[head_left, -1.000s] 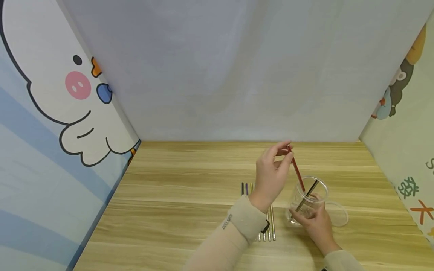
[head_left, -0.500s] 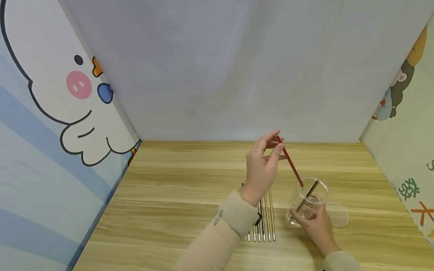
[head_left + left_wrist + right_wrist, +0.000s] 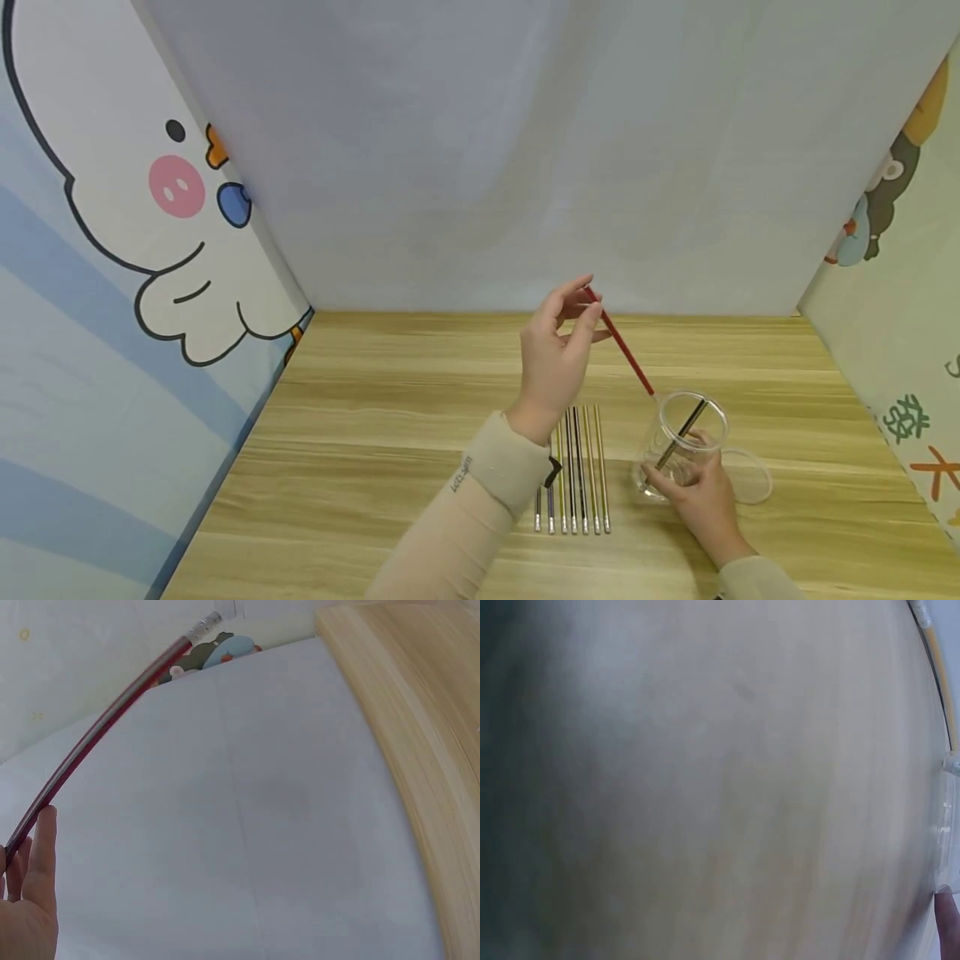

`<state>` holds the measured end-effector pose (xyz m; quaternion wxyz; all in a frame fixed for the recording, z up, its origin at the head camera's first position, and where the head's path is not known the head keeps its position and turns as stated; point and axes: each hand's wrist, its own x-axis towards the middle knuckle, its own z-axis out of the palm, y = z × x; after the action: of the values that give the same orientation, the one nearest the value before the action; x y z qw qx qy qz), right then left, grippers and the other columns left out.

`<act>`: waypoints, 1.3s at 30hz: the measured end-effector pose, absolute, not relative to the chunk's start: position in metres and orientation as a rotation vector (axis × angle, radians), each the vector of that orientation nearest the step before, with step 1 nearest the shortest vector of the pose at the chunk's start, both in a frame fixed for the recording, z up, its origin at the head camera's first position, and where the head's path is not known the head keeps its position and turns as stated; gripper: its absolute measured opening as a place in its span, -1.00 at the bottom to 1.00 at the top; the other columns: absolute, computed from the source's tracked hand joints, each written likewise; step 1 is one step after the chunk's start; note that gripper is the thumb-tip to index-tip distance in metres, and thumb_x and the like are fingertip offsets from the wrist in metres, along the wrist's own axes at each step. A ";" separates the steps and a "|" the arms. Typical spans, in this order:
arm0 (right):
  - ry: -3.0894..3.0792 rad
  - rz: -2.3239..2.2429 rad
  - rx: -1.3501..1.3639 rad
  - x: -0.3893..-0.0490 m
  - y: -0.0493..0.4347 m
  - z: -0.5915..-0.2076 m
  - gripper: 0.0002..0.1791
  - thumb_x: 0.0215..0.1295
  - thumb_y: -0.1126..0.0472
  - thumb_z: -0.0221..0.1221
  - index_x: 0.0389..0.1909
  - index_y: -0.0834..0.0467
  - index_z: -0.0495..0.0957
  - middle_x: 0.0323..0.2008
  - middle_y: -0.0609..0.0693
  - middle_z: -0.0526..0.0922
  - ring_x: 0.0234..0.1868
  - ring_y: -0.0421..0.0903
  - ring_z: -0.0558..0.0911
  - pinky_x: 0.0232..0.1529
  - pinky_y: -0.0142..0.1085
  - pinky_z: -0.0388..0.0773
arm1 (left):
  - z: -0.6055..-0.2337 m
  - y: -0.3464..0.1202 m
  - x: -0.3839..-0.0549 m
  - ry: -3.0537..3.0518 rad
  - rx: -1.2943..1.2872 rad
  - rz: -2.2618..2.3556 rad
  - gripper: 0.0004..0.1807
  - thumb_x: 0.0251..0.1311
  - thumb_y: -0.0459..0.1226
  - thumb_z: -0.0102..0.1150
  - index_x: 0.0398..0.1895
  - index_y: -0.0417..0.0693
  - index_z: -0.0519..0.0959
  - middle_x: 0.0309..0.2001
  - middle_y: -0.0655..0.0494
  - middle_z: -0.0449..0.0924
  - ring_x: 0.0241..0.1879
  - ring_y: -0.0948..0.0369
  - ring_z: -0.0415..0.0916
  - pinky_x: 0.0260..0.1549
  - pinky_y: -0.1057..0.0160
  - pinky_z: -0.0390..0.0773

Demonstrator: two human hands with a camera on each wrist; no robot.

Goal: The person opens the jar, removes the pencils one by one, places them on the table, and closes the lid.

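Note:
In the head view, my left hand [image 3: 555,350] pinches a red pencil [image 3: 622,346] near its upper end, between thumb and fingers. The pencil slants down to the right, its lower end right at the rim of a clear cup [image 3: 651,446]. In the left wrist view, that far end of the pencil [image 3: 105,724] has a silver ferrule. My right hand [image 3: 705,496] grips the cup low on its side. Inside the cup leans a dark pencil [image 3: 682,433]. One fingertip [image 3: 946,919] of the right hand shows at the right wrist view's edge.
Several pencils [image 3: 587,475] lie side by side on the wooden table [image 3: 390,433], left of the cup, ferrule ends toward me. A clear round lid [image 3: 761,479] lies right of the cup. A pale wall [image 3: 480,167] stands behind, with printed panels at both sides.
My left hand has moved left and up, drawing the red pencil from inside the cup out to its rim. More of the pencil row shows now. The right hand and cup stay put.

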<state>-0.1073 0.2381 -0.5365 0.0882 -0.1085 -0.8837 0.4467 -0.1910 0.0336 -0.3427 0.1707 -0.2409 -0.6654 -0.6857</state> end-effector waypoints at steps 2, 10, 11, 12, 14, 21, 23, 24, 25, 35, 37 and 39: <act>-2.634 1.325 -0.327 -0.107 0.238 -0.536 -0.03 0.05 0.06 0.47 0.37 0.21 0.10 -0.35 0.24 0.60 -0.38 -0.09 0.52 -0.40 -0.33 0.45 | -0.341 0.031 -0.191 -1.888 -0.685 -1.937 -0.62 0.41 -0.43 0.05 0.26 -0.33 0.42 -0.02 -0.32 0.55 -0.09 -0.12 0.58 -0.24 0.35 0.71; -2.617 1.337 -0.328 -0.107 0.237 -0.536 -0.03 0.05 0.09 0.47 0.37 0.21 0.10 -0.29 0.26 0.61 -0.43 -0.17 0.47 -0.44 -0.35 0.43 | -0.338 0.009 -0.199 -1.948 -0.643 -1.873 -0.57 0.41 -0.42 0.05 0.32 -0.30 0.40 0.01 -0.27 0.55 -0.08 -0.07 0.56 -0.25 0.22 0.73; -2.616 1.338 -0.328 -0.106 0.237 -0.536 -0.03 0.05 0.09 0.47 0.37 0.21 0.10 -0.26 0.29 0.62 -0.41 -0.16 0.48 -0.43 -0.35 0.44 | -0.339 0.006 -0.199 -1.960 -0.633 -1.863 -0.57 0.41 -0.41 0.06 0.32 -0.30 0.40 0.00 -0.26 0.55 -0.08 -0.06 0.56 -0.26 0.22 0.73; -2.616 1.339 -0.330 -0.106 0.237 -0.536 -0.04 0.05 0.09 0.47 0.37 0.21 0.10 -0.25 0.30 0.62 -0.39 -0.14 0.50 -0.41 -0.34 0.44 | -0.340 0.002 -0.200 -1.968 -0.625 -1.857 -0.56 0.40 -0.41 0.07 0.32 -0.30 0.40 0.00 -0.26 0.56 -0.09 -0.06 0.57 -0.27 0.21 0.73; -2.615 1.344 -0.334 -0.106 0.237 -0.536 -0.04 0.05 0.08 0.47 0.37 0.20 0.11 -0.22 0.32 0.63 -0.35 -0.10 0.52 -0.38 -0.32 0.46 | -0.342 -0.004 -0.201 -1.979 -0.613 -1.854 -0.56 0.38 -0.42 0.10 0.30 -0.33 0.41 -0.01 -0.27 0.57 -0.10 -0.07 0.58 -0.30 0.23 0.73; -2.628 1.332 -0.319 -0.106 0.238 -0.537 -0.03 0.06 0.07 0.47 0.37 0.22 0.10 -0.18 0.36 0.61 -0.30 0.00 0.57 -0.33 -0.28 0.49 | -0.356 -0.022 -0.200 -2.034 -0.555 -1.859 -0.57 0.30 -0.45 0.20 0.22 -0.38 0.48 -0.08 -0.29 0.60 -0.16 -0.10 0.60 -0.41 0.28 0.72; -2.624 1.332 -0.312 -0.106 0.238 -0.537 -0.04 0.06 0.08 0.47 0.37 0.23 0.10 -0.15 0.39 0.61 -0.29 0.03 0.58 -0.32 -0.27 0.49 | -0.361 -0.026 -0.199 -2.057 -0.530 -1.869 -0.59 0.28 -0.45 0.21 0.19 -0.39 0.50 -0.10 -0.29 0.61 -0.17 -0.10 0.61 -0.43 0.27 0.72; -2.622 1.333 -0.310 -0.106 0.238 -0.538 -0.04 0.06 0.07 0.47 0.37 0.23 0.10 -0.14 0.40 0.61 -0.29 0.03 0.59 -0.31 -0.27 0.49 | -0.363 -0.028 -0.199 -2.067 -0.520 -1.871 -0.59 0.27 -0.46 0.22 0.18 -0.40 0.51 -0.10 -0.29 0.61 -0.18 -0.10 0.61 -0.44 0.25 0.72; -2.619 1.334 -0.308 -0.106 0.239 -0.538 -0.04 0.06 0.08 0.47 0.37 0.23 0.10 -0.13 0.40 0.61 -0.30 0.02 0.58 -0.32 -0.27 0.50 | -0.366 -0.029 -0.199 -2.078 -0.511 -1.871 -0.60 0.27 -0.45 0.22 0.17 -0.40 0.52 -0.10 -0.29 0.61 -0.19 -0.10 0.61 -0.44 0.23 0.72; -2.615 1.352 -0.294 -0.107 0.239 -0.539 -0.05 0.08 0.09 0.46 0.37 0.21 0.09 -0.23 0.30 0.61 -0.48 -0.21 0.44 -0.48 -0.37 0.42 | -0.395 -0.039 -0.198 -2.184 -0.383 -1.883 -0.64 0.29 -0.37 0.24 0.15 -0.22 0.59 -0.15 -0.22 0.62 -0.27 -0.05 0.62 -0.42 0.09 0.73; -2.618 1.346 -0.289 -0.106 0.240 -0.540 -0.05 0.09 0.09 0.45 0.38 0.22 0.09 -0.27 0.27 0.61 -0.49 -0.21 0.43 -0.50 -0.36 0.41 | -0.400 -0.041 -0.198 -2.210 -0.329 -1.907 -0.63 0.29 -0.34 0.25 0.16 -0.18 0.60 -0.14 -0.20 0.63 -0.27 -0.01 0.62 -0.41 0.13 0.73; -2.619 1.339 -0.288 -0.107 0.240 -0.540 -0.04 0.08 0.09 0.46 0.37 0.22 0.08 -0.32 0.24 0.59 -0.51 -0.20 0.42 -0.52 -0.36 0.40 | -0.406 -0.042 -0.196 -2.241 -0.270 -1.932 -0.62 0.30 -0.31 0.26 0.17 -0.15 0.60 -0.12 -0.18 0.63 -0.27 0.03 0.62 -0.40 0.17 0.73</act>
<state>-0.1065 0.2401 -0.5400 0.0929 -0.0970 -0.8822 0.4512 -0.1960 -0.0421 -0.4062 0.0853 -0.0907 -0.7516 -0.6478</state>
